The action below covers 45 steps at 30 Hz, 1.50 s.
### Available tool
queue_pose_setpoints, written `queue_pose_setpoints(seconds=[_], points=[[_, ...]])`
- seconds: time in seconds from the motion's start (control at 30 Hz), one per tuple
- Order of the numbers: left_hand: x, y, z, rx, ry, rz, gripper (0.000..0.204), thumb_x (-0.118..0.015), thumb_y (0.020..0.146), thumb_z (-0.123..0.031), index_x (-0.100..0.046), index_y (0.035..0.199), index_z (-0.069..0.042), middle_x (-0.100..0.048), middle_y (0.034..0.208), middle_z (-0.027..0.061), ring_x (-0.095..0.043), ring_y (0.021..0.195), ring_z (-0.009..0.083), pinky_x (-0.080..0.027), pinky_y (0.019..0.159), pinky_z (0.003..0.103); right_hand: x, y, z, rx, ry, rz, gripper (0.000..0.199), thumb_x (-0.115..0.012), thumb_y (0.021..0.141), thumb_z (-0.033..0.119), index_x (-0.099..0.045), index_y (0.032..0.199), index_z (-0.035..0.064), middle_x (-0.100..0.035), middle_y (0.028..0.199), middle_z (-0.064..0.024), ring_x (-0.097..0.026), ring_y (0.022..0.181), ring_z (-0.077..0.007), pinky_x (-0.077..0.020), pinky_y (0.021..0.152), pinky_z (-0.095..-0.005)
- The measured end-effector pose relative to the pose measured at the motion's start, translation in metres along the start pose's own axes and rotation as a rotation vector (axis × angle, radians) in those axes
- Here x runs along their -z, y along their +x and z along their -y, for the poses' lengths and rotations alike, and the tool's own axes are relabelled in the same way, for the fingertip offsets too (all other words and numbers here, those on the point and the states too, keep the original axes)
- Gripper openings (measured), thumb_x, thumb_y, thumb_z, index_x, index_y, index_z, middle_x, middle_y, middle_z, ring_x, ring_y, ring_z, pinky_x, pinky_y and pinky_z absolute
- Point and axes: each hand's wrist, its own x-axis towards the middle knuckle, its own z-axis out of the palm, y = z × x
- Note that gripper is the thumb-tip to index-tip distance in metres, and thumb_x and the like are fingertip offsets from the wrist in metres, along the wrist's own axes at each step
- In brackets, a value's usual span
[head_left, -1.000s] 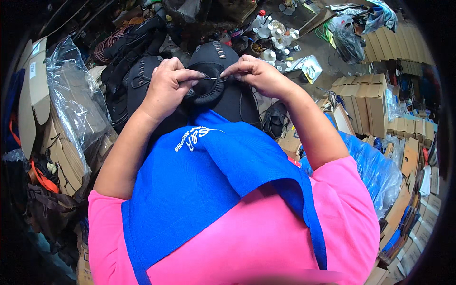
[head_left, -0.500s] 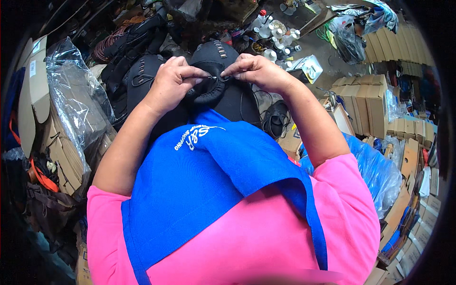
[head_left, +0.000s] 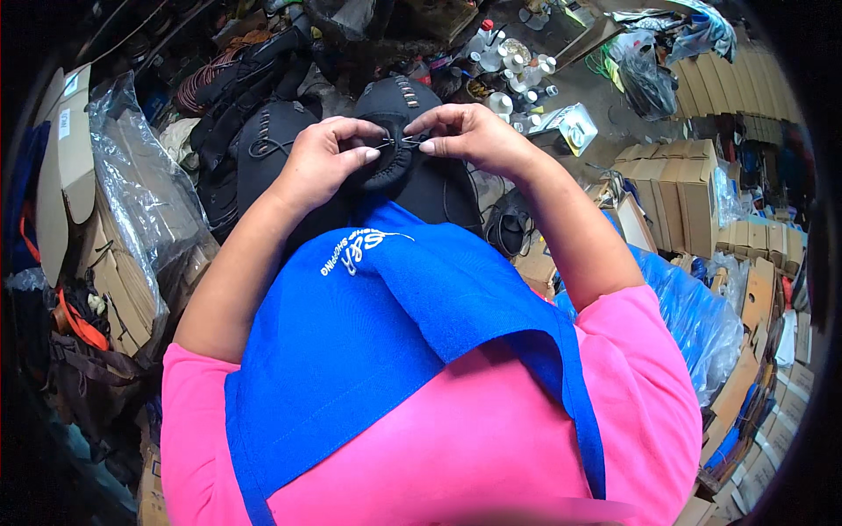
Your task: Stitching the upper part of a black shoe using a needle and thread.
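Note:
On my lap, between my knees, lies a black shoe with its padded, gathered collar facing up. Both hands are over its opening. My left hand pinches at a slim, shiny needle-like piece with thumb and index finger. From the right, my right hand pinches a second slim, shiny piece at the collar's edge. The tips of the two pieces almost meet above the collar. Any thread on them is too thin to make out. Black material with lacing covers my left knee.
Cardboard sheets under clear plastic stand at the left. White bottles crowd the floor ahead on the right. Another black shoe lies beside my right leg. Cardboard boxes and blue plastic wrapping fill the right side.
My hands have turned slightly, with the thumbs lower and farther from the index fingers. A second shiny piece now shows at my right fingertips. The shoe stays in place.

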Motion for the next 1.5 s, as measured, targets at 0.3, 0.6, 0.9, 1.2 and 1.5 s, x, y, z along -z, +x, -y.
queue_pose_setpoints(seconds=[0.3, 0.6, 0.9, 1.2, 1.5], points=[[-0.012, 0.012, -0.003, 0.069, -0.198, 0.001, 0.01, -0.068, 0.077, -0.002, -0.062, 0.084, -0.002, -0.055, 0.079, -0.0021, -0.051, 0.074, 0.0069, -0.043, 0.07, 0.022, -0.009, 0.013, 0.014, 0.057, -0.26, -0.068, 0.014, -0.072, 0.078, 0.01, -0.067, 0.088, 0.003, -0.067, 0.082, -0.0009, -0.059, 0.078, -0.007, -0.047, 0.074, -0.0243], [0.01, -0.016, -0.003, -0.146, 0.204, -0.131, 0.01, -0.07, 0.073, -0.007, -0.064, 0.081, -0.003, -0.056, 0.073, 0.0081, -0.056, 0.076, 0.0214, -0.044, 0.069, 0.032, 0.011, 0.004, -0.008, 0.128, 0.064, -0.038, 0.014, -0.072, 0.081, 0.015, -0.065, 0.085, 0.0033, -0.063, 0.082, -0.001, -0.056, 0.078, -0.0078, -0.0455, 0.075, -0.0238], [0.004, -0.003, -0.026, -0.089, 0.245, 0.013, 0.011, -0.059, 0.084, -0.004, -0.058, 0.094, 0.0, -0.058, 0.077, 0.0118, -0.057, 0.071, 0.0249, -0.046, 0.069, 0.033, 0.003, -0.043, -0.013, -0.015, -0.013, -0.14, 0.013, -0.068, 0.084, 0.014, -0.064, 0.09, 0.0021, -0.062, 0.082, 0.0016, -0.055, 0.077, -0.0065, -0.0455, 0.072, -0.0233], [-0.002, 0.008, -0.026, -0.279, 0.525, 0.077, 0.01, -0.056, 0.083, -0.008, -0.054, 0.092, -0.002, -0.059, 0.079, 0.02, -0.059, 0.081, 0.0378, -0.046, 0.071, 0.044, 0.044, -0.007, 0.024, 0.417, -1.015, -0.481, 0.018, -0.065, 0.082, 0.02, -0.064, 0.09, 0.004, -0.06, 0.089, -0.0112, -0.058, 0.088, -0.0277, -0.0474, 0.077, -0.0366], [0.008, 0.0, -0.011, -0.348, 0.628, 0.078, 0.01, -0.052, 0.082, -0.01, -0.053, 0.091, -0.006, -0.061, 0.079, 0.0161, -0.06, 0.081, 0.0354, -0.046, 0.07, 0.045, -0.012, 0.005, 0.054, 0.391, -1.446, 0.098, 0.006, -0.058, 0.077, 0.014, -0.058, 0.082, 0.0136, -0.061, 0.073, -0.0043, -0.06, 0.083, -0.0236, -0.0398, 0.079, -0.0368]])
